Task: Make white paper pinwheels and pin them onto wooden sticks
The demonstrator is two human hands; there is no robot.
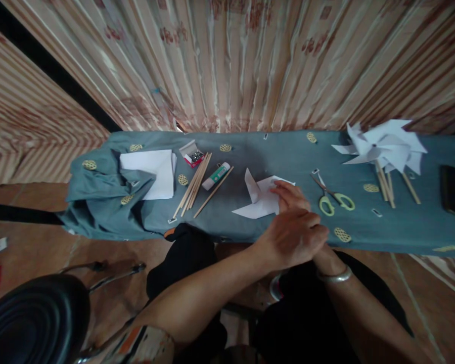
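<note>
Silver bangle, beige-and-orange patterned sleeve, black trousers

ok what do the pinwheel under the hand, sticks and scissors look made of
Pinwheel: probably paper, white and matt, with thin folded vanes. Sticks: likely bare wood, from their pale tan colour. Scissors: seemingly metal blades, greyish; smooth, solid green handles, perhaps plastic.

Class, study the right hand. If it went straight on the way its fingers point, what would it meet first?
The right hand already overlaps the white paper pinwheel, so probably that first, with its raised blade next in line. Whether the fingers touch the paper is unclear.
</note>
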